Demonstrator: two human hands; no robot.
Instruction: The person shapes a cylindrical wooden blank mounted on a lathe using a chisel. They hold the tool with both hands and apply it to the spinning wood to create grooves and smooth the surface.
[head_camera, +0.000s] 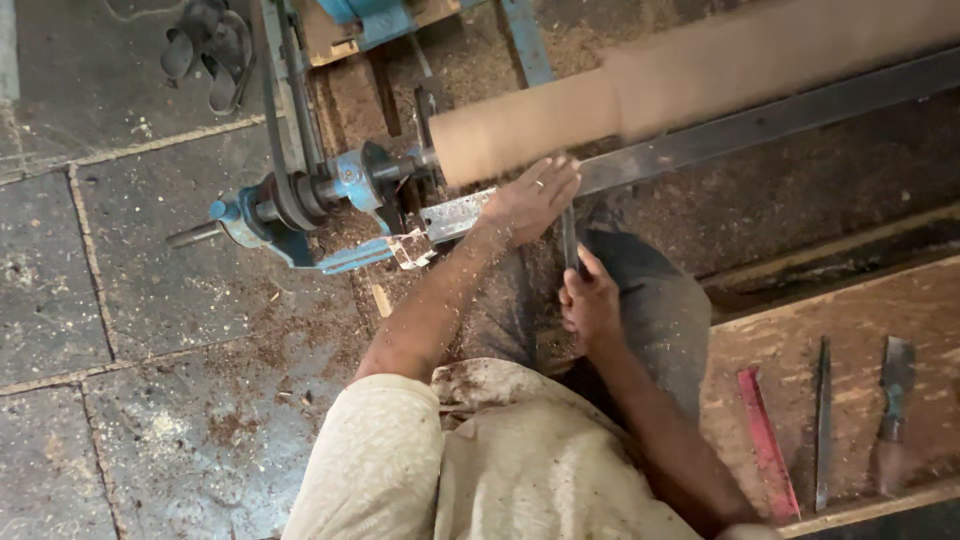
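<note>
A long pale wooden cylinder (690, 85), blurred as if turning, is mounted on a blue lathe (330, 190) on the floor. My left hand (532, 197) lies flat on the grey metal tool rest bar (760, 125), pressing down the blade end of a dark chisel (570, 235) next to the cylinder's left end. My right hand (590, 300) is shut on the chisel's lower end, close to my knee. Sawdust clings to both forearms.
A wooden board (850, 330) at the right carries a red flat tool (768, 440), a thin dark chisel (822, 420) and a broad chisel (893, 400). Wood shavings cover the stone floor (150, 300). Black sandals (210, 50) lie at the top left.
</note>
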